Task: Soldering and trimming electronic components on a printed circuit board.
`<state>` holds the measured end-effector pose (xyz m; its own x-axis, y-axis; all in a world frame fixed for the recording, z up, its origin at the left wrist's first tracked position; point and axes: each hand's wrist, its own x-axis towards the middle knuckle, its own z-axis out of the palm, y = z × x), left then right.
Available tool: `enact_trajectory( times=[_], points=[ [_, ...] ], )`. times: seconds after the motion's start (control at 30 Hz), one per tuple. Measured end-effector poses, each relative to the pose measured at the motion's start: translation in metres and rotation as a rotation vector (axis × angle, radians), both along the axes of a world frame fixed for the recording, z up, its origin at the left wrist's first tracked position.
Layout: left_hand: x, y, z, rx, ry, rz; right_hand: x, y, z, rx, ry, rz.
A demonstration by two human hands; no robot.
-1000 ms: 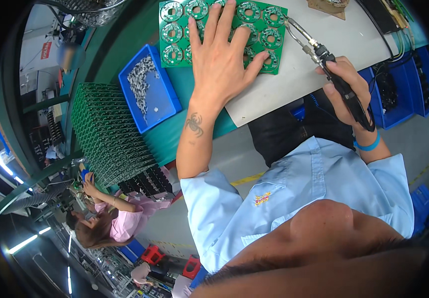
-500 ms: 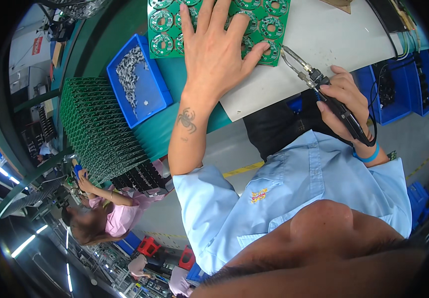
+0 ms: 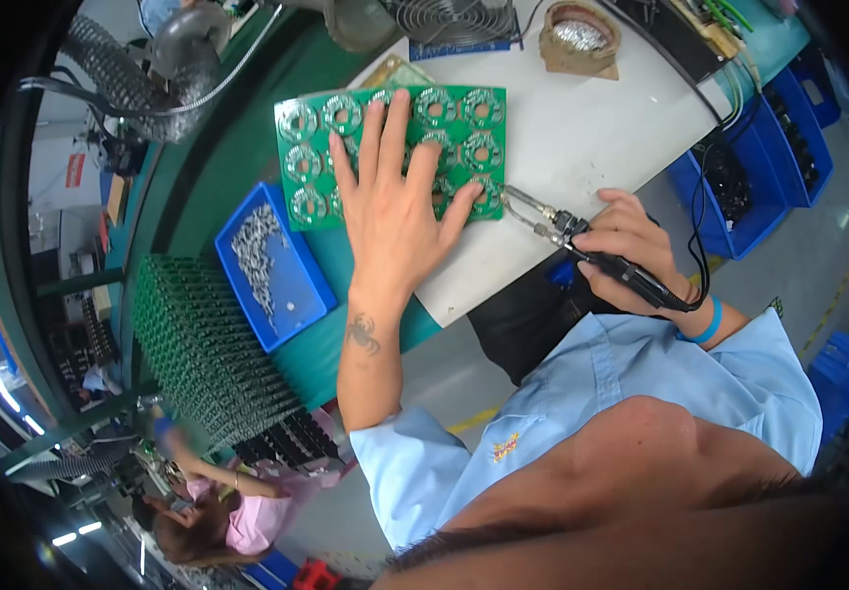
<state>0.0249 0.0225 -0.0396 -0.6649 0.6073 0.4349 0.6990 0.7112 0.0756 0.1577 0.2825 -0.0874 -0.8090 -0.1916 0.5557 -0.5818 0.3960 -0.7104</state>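
My left hand [image 3: 393,224] lies flat with fingers spread on a green circuit board panel [image 3: 459,133], which carries rows of round boards with square holes. The fingers cover part of its middle. In my closed right hand [image 3: 631,234] is a soldering iron [image 3: 633,279] with a black handle and two thin metal prongs. Its prongs point up and left, with their tips at the round board in the panel's near right corner, close to my left thumb. Whether the tips touch the board, I cannot tell.
Left of the panel stands a blue tray [image 3: 308,305] of small pale parts. Beside it are many stacked green boards [image 3: 208,334]. A round dish of silvery material [image 3: 579,37] and a coiled metal stand [image 3: 449,18] sit behind. Blue bins [image 3: 705,211] are at right; a person in pink [image 3: 257,521] works lower left.
The view has tilted, so the panel, tray and both hands sit lower in it, and the dish and coil now show. My hands keep about the same places relative to the panel.
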Motion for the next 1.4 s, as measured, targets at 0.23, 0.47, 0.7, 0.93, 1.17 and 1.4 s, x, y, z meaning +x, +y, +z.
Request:
enact_trajectory(
  times=[0.23, 0.47, 0.7, 0.93, 1.17, 1.4],
  points=[
    [0.001, -0.002, 0.002, -0.010, -0.031, 0.015, 0.002, 0.000, -0.002, -0.086, -0.004, -0.006],
    [0.001, -0.001, 0.004, -0.015, -0.040, 0.021, -0.007, 0.003, 0.002, -0.142, -0.001, -0.012],
    [0.004, 0.001, 0.008, -0.021, -0.029, -0.011, -0.026, 0.018, -0.008, -0.197, 0.119, -0.100],
    [0.007, 0.002, 0.011, -0.052, -0.040, 0.026, -0.041, 0.010, -0.024, -0.213, 0.185, -0.219],
    [0.010, 0.004, 0.015, -0.064, -0.049, 0.039, -0.043, 0.008, -0.022, -0.201, 0.232, -0.211],
    [0.009, 0.004, 0.014, -0.065, -0.052, 0.048, -0.042, 0.008, -0.023, -0.210, 0.207, -0.217]
  ],
)
